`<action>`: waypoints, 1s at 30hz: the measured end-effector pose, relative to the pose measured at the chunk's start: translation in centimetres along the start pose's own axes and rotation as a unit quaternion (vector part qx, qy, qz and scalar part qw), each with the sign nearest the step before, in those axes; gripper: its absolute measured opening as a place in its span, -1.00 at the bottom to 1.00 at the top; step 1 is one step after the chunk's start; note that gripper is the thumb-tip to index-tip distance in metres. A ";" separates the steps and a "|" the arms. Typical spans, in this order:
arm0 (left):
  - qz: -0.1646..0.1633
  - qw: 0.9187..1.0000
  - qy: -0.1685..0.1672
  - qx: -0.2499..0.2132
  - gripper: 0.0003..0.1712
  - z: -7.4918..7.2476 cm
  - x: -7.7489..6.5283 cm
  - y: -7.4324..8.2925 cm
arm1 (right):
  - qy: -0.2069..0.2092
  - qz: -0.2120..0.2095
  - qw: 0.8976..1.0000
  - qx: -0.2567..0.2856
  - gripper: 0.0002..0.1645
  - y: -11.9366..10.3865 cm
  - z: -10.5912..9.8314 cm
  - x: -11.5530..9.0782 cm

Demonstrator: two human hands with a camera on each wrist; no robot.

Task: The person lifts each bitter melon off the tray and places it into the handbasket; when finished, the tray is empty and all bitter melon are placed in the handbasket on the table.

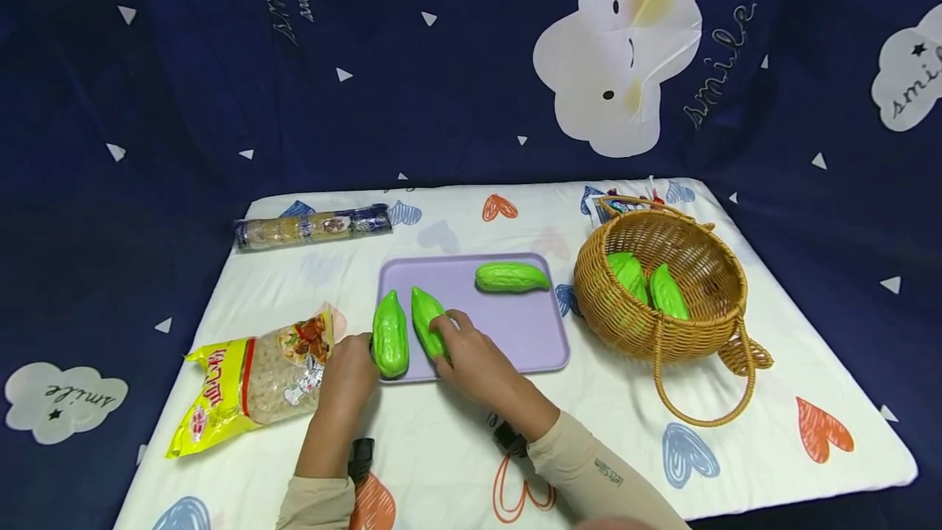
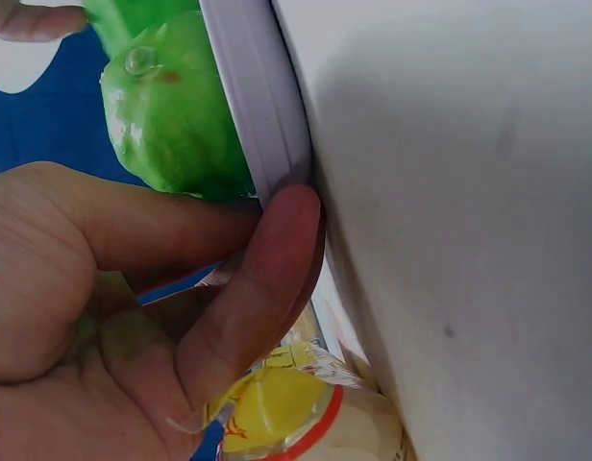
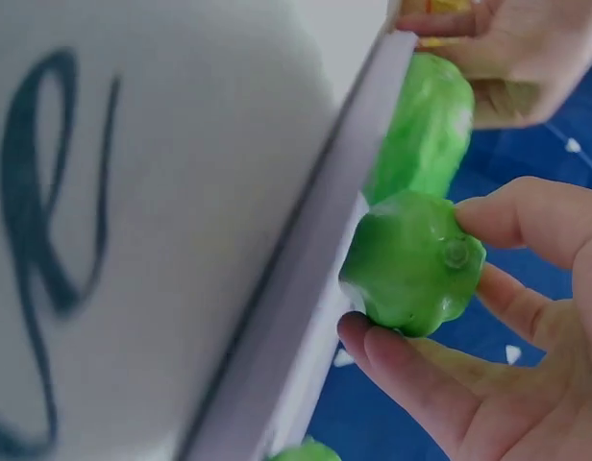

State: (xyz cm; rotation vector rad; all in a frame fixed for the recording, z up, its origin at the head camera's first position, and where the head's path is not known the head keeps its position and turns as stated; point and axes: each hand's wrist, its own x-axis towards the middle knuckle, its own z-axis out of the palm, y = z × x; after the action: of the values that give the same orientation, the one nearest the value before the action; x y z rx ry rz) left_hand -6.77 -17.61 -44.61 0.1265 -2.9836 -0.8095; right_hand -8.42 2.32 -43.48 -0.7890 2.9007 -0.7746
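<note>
On a light purple tray [image 1: 508, 334] lie three green bitter melons with ridged skins. My right hand [image 1: 474, 354] grips the middle bitter melon [image 1: 424, 311], thumb on one side and fingers on the other; its blunt end [image 3: 416, 264] faces the right wrist camera. Along the tray's left side rests another bitter melon [image 1: 390, 338]. There my left hand [image 1: 349, 375] pinches the tray rim [image 2: 267, 115] between thumb and fingers, close beside that melon's end [image 2: 176, 115]. The third bitter melon [image 1: 511, 276] lies crosswise at the tray's back right.
Right of the tray stands a wicker basket [image 1: 618, 321] with bitter melons [image 1: 668, 293] inside, its handle [image 1: 706, 422] folded toward me. A yellow-ended food bag [image 1: 275, 375] lies by my left forearm. At the back left is a long wrapped packet [image 1: 312, 227]; small packets [image 1: 625, 203] sit behind the basket.
</note>
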 end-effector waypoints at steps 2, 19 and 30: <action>-0.002 1.000 -0.002 -0.001 -0.79 0.0 0.0 0.0 | 0.017 0.000 1.000 0.009 -0.52 0.2 -0.7 -0.3; -0.011 1.000 -0.013 -0.007 -0.78 0.0 0.1 -0.1 | 0.318 0.131 0.939 0.032 -0.50 6.8 -13.7 -4.8; -0.015 1.000 -0.021 -0.005 -0.76 -0.1 0.0 0.1 | 0.336 0.228 0.914 -0.003 -0.50 11.9 -14.9 -7.2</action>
State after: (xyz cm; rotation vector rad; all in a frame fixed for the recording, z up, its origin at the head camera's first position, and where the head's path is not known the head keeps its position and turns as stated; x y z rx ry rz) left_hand -6.72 -17.58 -44.51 0.1574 -3.0236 -0.8422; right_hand -10.14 21.46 -36.77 0.2428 3.4350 -1.1436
